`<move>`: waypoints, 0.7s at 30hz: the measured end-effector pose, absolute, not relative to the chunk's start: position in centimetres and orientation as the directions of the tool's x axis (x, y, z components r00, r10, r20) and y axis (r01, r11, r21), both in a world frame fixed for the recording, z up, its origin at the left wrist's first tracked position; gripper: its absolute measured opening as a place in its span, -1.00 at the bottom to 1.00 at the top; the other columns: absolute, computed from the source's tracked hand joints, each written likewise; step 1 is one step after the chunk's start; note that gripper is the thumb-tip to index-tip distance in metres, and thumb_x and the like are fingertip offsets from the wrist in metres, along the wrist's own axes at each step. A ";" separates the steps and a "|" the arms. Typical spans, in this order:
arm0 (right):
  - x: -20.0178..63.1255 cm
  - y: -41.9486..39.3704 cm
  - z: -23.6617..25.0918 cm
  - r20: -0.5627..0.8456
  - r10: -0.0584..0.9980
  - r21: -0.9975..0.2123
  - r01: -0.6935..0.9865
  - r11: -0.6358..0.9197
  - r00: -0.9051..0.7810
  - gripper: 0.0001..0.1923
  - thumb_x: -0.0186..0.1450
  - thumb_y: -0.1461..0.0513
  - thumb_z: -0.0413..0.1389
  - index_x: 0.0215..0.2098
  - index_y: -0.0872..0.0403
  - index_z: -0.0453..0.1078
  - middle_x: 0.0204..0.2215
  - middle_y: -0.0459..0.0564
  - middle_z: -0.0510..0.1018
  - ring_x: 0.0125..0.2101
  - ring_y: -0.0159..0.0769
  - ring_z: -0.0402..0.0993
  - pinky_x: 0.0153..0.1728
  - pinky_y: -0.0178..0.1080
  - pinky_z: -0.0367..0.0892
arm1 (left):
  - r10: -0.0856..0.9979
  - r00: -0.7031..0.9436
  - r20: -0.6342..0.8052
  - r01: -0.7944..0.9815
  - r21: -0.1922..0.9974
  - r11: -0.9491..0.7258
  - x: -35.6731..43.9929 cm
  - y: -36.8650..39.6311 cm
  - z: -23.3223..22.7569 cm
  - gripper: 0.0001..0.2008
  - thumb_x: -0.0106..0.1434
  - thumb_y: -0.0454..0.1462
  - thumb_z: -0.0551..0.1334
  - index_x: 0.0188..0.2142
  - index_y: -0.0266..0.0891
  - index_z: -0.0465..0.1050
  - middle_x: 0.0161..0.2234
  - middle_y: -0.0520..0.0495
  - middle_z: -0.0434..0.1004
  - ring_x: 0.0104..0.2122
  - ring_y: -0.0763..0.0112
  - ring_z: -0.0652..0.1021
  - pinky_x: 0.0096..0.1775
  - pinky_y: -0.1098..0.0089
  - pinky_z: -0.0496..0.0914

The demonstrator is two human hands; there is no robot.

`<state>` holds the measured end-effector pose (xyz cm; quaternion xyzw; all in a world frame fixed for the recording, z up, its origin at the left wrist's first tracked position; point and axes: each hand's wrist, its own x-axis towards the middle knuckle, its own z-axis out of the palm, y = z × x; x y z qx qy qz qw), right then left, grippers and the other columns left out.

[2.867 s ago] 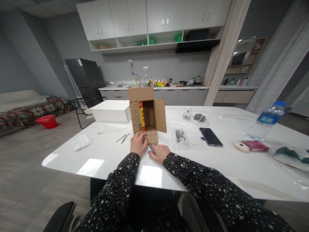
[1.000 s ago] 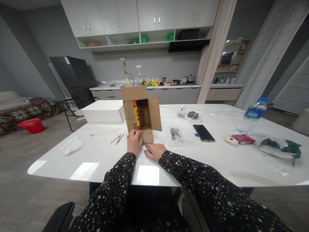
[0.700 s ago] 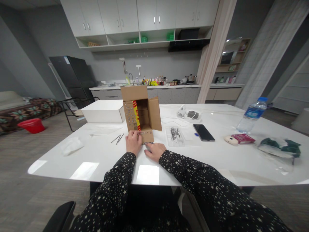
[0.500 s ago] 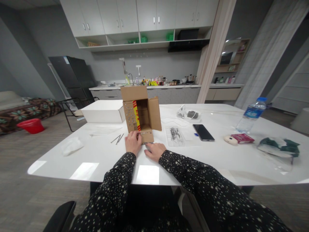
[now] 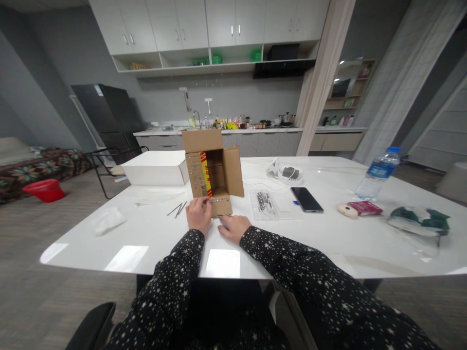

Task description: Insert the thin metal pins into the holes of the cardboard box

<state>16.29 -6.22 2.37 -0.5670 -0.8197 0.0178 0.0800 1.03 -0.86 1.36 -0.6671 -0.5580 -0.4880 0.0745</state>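
Observation:
An open cardboard box stands in the middle of the table, with small metal pieces in rows on its front left panel. Its lower flap folds out toward me and bears a row of small shiny pieces. My left hand rests at the flap's left side, thumb and fingers drawn together; whatever they pinch is too small to make out. Just right of it, my right hand lies low on the table, fingers on a thin dark metal tool along the flap's front edge. Its exact kind is unclear.
A clear divided case of small metal parts and a phone lie right. Left are thin metal tools, a white box and a crumpled tissue. A water bottle stands far right.
My left hand has shifted slightly left and up along the flap. My right hand stays almost where it was, and the box has not moved.

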 end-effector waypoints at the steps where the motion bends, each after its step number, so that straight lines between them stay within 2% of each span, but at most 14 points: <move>1: 16.3 -6.2 2.4 0.110 0.933 -0.121 0.927 0.355 -0.343 -0.60 0.32 0.01 -0.17 -0.05 -0.01 0.33 -0.24 0.05 0.57 -0.27 -0.16 0.48 -0.33 -0.21 0.21 | 0.666 -0.101 0.739 0.815 0.446 -0.371 1.0 -1.0 1.4 -0.84 0.23 -0.27 0.10 -0.25 -0.19 0.42 -0.33 -0.06 0.50 -0.26 0.30 0.47 -0.11 0.25 0.25; 5: 16.3 -6.2 2.3 0.101 0.935 -0.131 0.928 0.350 -0.339 -0.59 0.32 0.00 -0.16 -0.04 -0.01 0.33 -0.22 0.06 0.56 -0.25 -0.17 0.48 -0.32 -0.21 0.22 | 0.665 -0.067 0.744 0.806 0.433 -0.404 1.0 -1.2 1.6 -0.85 0.22 -0.27 0.10 -0.26 -0.18 0.42 -0.34 -0.05 0.49 -0.29 0.32 0.46 -0.10 0.25 0.26; 13: 16.2 -6.2 2.3 0.104 0.935 -0.154 0.923 0.353 -0.340 -0.58 0.32 0.02 -0.16 0.00 -0.01 0.32 -0.19 0.05 0.56 -0.24 -0.18 0.48 -0.28 -0.21 0.23 | 0.685 0.196 0.701 0.752 0.341 -0.564 1.2 -1.0 0.8 -0.86 0.20 -0.30 0.10 -0.27 -0.18 0.41 -0.28 -0.06 0.49 -0.24 0.32 0.46 -0.11 0.28 0.30; 21: 16.0 -6.4 2.7 0.089 0.938 -0.133 0.929 0.346 -0.336 -0.61 0.33 0.03 -0.16 -0.07 0.01 0.34 -0.19 0.06 0.56 -0.24 -0.18 0.49 -0.28 -0.21 0.23 | 0.762 0.307 0.570 0.773 0.317 -0.549 1.1 -0.6 0.4 -0.82 0.19 -0.33 0.09 -0.25 -0.16 0.42 -0.21 -0.07 0.49 -0.12 0.25 0.43 -0.06 0.20 0.28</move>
